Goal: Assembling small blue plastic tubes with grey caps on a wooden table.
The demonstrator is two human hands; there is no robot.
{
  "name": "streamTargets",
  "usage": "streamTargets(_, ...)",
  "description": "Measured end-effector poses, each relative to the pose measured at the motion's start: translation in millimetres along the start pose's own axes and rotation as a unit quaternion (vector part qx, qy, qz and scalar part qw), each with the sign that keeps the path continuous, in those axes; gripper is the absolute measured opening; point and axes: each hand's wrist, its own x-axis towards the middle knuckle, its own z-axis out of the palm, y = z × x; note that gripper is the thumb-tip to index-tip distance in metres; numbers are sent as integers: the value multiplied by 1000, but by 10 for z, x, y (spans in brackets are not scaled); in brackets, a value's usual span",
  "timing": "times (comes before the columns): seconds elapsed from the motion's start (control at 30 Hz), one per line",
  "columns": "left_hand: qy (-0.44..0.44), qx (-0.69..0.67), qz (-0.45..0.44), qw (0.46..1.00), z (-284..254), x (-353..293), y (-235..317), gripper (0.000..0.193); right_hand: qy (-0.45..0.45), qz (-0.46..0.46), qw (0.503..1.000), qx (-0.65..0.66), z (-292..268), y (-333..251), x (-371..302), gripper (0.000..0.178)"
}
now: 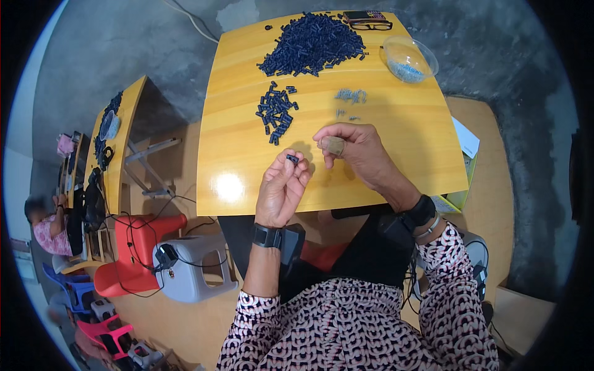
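Observation:
My left hand [283,188] is closed on a small black plastic piece [292,159], pinched between thumb and fingertips above the near part of the table. Close by on the right, my right hand [362,151] has thumb and fingers pressed together, and a tan tape or bandage wraps its thumb. Whatever those fingers hold is too small to make out. Beyond the hands, a small pile of black plastic pieces [276,113] lies on the yellow table [232,151]. Small silvery screws or pins [351,96] are scattered to the right of that pile.
A large heap of black pieces [314,44] covers the table's far side. Eyeglasses [371,26] and a clear bowl of small silvery parts [408,65] sit at far right. Left stand a red chair [133,263], a grey stool [195,266] and another table [127,117]; a person [52,229] sits farther off.

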Motion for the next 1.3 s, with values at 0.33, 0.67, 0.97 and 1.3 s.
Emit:
streamTargets(0.33, 2, 4, 7, 1000, -25, 48, 24, 18, 13, 12, 997, 69, 67, 186, -56, 17)
streamTargets(0.67, 1, 4, -2, 1000, -16, 114, 93, 17, 34, -46, 998, -6, 150, 216, -9, 14)
streamTargets(0.97, 22, 18, 1, 1000, -16, 142, 153, 18, 41, -71, 996, -18, 229, 275, 43, 10)
streamTargets(1.3, 29, 31, -5, 999, 40, 215, 314, 19, 33, -118, 992, 6, 377, 239, 234, 9)
